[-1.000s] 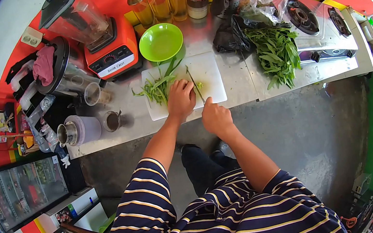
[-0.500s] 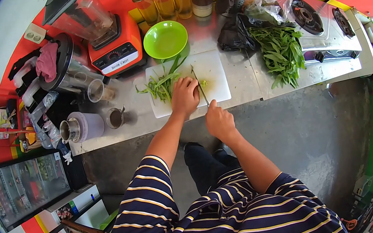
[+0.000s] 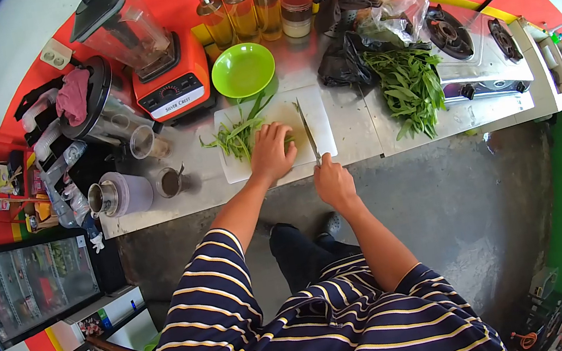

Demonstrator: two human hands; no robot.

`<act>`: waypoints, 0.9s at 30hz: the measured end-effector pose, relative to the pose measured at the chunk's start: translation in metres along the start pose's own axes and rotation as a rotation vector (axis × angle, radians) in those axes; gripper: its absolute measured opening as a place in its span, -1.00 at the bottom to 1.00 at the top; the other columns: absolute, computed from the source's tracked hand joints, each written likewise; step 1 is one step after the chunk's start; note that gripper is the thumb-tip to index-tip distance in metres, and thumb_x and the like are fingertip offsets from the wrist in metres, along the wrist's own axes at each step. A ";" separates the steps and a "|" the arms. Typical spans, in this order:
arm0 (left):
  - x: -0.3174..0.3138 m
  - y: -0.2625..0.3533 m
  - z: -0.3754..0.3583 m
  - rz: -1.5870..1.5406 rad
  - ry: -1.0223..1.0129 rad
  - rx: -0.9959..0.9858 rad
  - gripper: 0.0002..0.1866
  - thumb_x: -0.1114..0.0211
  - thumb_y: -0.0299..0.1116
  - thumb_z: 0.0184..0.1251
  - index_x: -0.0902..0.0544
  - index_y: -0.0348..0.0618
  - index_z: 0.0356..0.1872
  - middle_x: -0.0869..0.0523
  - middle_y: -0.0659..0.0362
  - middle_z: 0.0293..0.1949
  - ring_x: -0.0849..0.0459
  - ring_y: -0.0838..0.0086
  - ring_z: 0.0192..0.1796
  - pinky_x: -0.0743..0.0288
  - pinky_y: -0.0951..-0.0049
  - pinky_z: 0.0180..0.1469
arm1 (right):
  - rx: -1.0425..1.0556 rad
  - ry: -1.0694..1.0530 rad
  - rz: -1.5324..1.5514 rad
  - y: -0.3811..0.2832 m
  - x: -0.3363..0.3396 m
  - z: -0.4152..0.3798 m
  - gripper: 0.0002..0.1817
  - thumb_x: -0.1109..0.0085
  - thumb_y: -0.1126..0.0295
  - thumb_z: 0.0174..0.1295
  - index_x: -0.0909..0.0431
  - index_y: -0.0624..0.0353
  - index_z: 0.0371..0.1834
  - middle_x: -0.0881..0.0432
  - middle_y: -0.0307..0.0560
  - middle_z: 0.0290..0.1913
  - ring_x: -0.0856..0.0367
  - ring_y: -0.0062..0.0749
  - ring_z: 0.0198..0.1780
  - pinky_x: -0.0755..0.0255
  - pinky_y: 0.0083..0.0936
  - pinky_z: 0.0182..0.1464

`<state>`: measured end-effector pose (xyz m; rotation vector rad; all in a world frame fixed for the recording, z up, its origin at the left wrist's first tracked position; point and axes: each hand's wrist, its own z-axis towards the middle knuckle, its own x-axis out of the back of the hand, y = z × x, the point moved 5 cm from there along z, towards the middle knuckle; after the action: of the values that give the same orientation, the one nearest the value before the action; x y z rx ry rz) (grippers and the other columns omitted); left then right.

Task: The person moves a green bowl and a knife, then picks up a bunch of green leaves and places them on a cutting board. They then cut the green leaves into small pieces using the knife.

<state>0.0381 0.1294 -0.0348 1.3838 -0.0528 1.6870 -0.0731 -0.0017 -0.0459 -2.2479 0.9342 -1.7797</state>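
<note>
A white cutting board (image 3: pixel 318 114) lies on the metal counter, with cut leafy greens (image 3: pixel 235 139) piled on its left side. My left hand (image 3: pixel 273 151) is curled over the right part of these greens, and some green shows between thumb and fingers. Its palm side is hidden. In my right hand (image 3: pixel 334 180), at the board's front edge, the handle of a knife (image 3: pixel 308 131) is gripped. The blade points away from me and lies over the board, right of my left hand and apart from it.
Behind the board stands a green bowl (image 3: pixel 243 70), beside a red blender (image 3: pixel 168 83). More leafy greens (image 3: pixel 405 86) lie to the right, before a gas stove (image 3: pixel 479 56). A metal cup (image 3: pixel 169 183) and a lilac container (image 3: pixel 129 192) stand at left.
My left hand has shifted slightly left, away from the blade, and its thumb has spread out. The knife and my right hand have moved a little right. The whole view has shifted slightly.
</note>
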 end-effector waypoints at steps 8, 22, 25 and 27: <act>-0.008 -0.010 -0.001 0.088 -0.019 0.012 -0.84 -0.25 -0.42 0.25 -0.56 -0.11 -0.16 -0.58 0.12 -0.14 -0.48 0.15 0.01 -0.30 0.16 0.10 | 0.056 0.034 0.006 -0.023 0.007 -0.008 -0.65 -0.02 0.16 0.49 -0.47 0.31 -0.18 -0.72 0.34 -0.34 -0.75 0.31 -0.25 -0.63 0.07 -0.16; -0.008 -0.012 -0.002 0.034 -0.029 0.016 -0.83 -0.24 -0.40 0.27 -0.61 -0.10 -0.13 -0.59 0.12 -0.15 -0.49 0.16 0.02 -0.32 0.14 0.09 | -0.002 0.045 -0.283 -0.038 -0.009 -0.012 -0.73 0.01 0.21 0.51 -0.44 0.23 -0.16 -0.77 0.11 -0.37 -0.81 0.01 -0.29 -0.69 -0.17 -0.27; -0.007 -0.016 -0.001 0.031 -0.017 0.024 -0.82 -0.25 -0.39 0.26 -0.61 -0.10 -0.13 -0.60 0.13 -0.15 -0.50 0.16 0.02 -0.32 0.14 0.09 | -0.040 0.052 -0.301 -0.040 -0.016 -0.002 -0.73 0.03 0.21 0.52 -0.41 0.23 -0.11 -0.77 0.10 -0.38 -0.81 0.00 -0.30 -0.69 -0.19 -0.29; -0.009 -0.017 -0.005 0.036 -0.005 0.047 -0.81 -0.25 -0.38 0.25 -0.62 -0.10 -0.13 -0.60 0.13 -0.15 -0.50 0.17 0.02 -0.33 0.14 0.09 | -0.059 0.036 -0.320 -0.044 -0.014 0.001 -0.72 0.03 0.20 0.52 -0.39 0.23 -0.07 -0.77 0.12 -0.36 -0.81 0.03 -0.27 -0.69 -0.15 -0.25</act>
<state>0.0447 0.1364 -0.0522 1.4297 -0.0420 1.7242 -0.0565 0.0403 -0.0378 -2.5298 0.6696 -1.9441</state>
